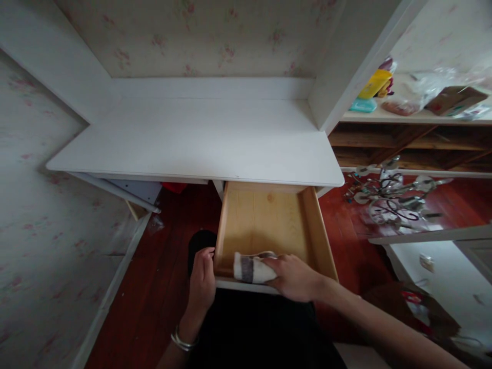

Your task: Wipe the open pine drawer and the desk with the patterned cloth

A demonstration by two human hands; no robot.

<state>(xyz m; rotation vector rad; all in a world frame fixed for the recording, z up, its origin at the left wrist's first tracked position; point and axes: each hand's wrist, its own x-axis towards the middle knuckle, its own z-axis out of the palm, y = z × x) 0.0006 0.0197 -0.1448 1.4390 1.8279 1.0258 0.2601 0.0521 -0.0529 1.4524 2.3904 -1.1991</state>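
A wooden drawer (321,230) stands pulled out from under a white desk (200,138). My right hand (294,277) is closed on a rolled white cloth with a grey stripe (249,268), pressing it against the drawer's front inside edge. My left hand (202,282), with a bracelet on the wrist, grips the drawer's front left corner. The rest of the drawer's floor is bare wood.
A dark red wooden floor (154,287) lies below. To the right, a metal chandelier (388,197) lies on the floor under a shelf (407,117) with a yellow item, a box and plastic bags. A white cabinet (442,256) stands at right.
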